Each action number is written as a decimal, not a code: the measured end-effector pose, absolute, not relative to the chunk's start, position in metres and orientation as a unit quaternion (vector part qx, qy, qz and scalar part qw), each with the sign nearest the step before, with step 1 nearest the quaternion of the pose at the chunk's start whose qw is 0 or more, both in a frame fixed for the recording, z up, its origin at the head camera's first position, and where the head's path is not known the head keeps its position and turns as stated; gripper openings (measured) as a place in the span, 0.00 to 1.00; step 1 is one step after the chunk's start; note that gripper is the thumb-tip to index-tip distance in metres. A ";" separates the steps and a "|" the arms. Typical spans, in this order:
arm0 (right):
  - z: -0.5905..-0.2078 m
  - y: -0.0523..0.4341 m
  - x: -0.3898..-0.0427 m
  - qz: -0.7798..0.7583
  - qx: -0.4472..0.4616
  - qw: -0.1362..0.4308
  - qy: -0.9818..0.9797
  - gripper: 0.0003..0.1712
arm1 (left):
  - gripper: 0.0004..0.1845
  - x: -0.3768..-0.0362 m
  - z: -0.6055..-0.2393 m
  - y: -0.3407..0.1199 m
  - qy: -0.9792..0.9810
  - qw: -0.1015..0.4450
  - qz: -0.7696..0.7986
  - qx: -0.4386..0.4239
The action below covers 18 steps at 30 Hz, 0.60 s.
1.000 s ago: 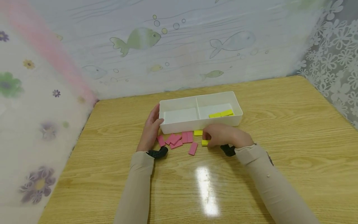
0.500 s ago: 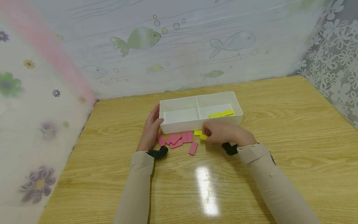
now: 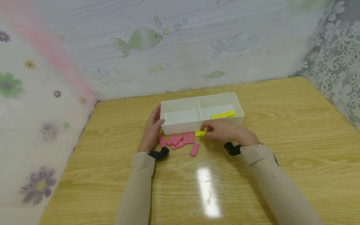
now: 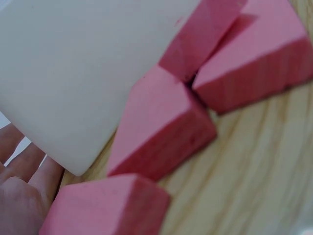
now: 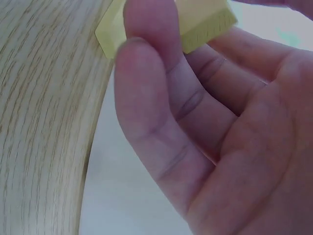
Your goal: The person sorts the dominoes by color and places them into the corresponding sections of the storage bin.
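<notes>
My left hand [image 3: 150, 132] grips the left end of a white two-compartment box [image 3: 181, 127], its thumb over the near corner and the fingers along the side. Just in front of the box, my right hand [image 3: 229, 132] pinches a small yellow block [image 5: 205, 24]; its fingertips cover part of it. Right at those fingertips lies yellow [image 3: 199, 133] close to the box's front wall. More yellow blocks [image 3: 222, 115] lie inside the right compartment. Several pink blocks [image 4: 159, 117] lie on the table between my hands, some overlapping, near the box's front left.
A single pink block [image 3: 194, 149] lies apart, nearer to me. The wooden table [image 3: 112, 175] meets a fish-painted wall [image 3: 185, 56] behind the box and a flowered wall [image 3: 42, 131] at left. Black wrist mounts [image 3: 159, 153] sit on both wrists.
My right hand has lifted the nearer yellow block off the table and carried it forward to the yellow block by the box. My left hand and the box have stayed put.
</notes>
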State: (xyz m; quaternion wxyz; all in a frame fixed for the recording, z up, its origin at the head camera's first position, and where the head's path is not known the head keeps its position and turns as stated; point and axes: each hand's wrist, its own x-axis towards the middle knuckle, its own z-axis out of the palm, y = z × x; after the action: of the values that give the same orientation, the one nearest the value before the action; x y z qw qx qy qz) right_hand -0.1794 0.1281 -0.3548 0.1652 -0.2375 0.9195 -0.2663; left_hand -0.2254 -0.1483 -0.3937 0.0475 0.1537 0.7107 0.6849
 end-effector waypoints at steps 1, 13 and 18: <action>-0.354 0.128 -0.179 -0.266 -0.239 0.164 0.919 0.17 | 0.31 -0.226 -0.394 -0.148 0.711 0.047 0.684 0.155; -0.360 0.130 -0.183 -0.264 -0.273 0.160 0.911 0.13 | 0.32 -0.226 -0.395 -0.149 0.709 0.047 0.686 0.158; -0.364 0.130 -0.184 -0.247 -0.294 0.157 0.910 0.12 | 0.32 -0.225 -0.393 -0.149 0.705 0.049 0.689 0.160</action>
State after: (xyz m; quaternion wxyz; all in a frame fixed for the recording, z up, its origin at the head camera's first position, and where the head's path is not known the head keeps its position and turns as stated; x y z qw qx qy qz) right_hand -0.1842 0.1301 -0.3643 0.1571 -0.2940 0.9098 -0.2475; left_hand -0.2253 -0.1492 -0.3930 0.0492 0.1595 0.7053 0.6890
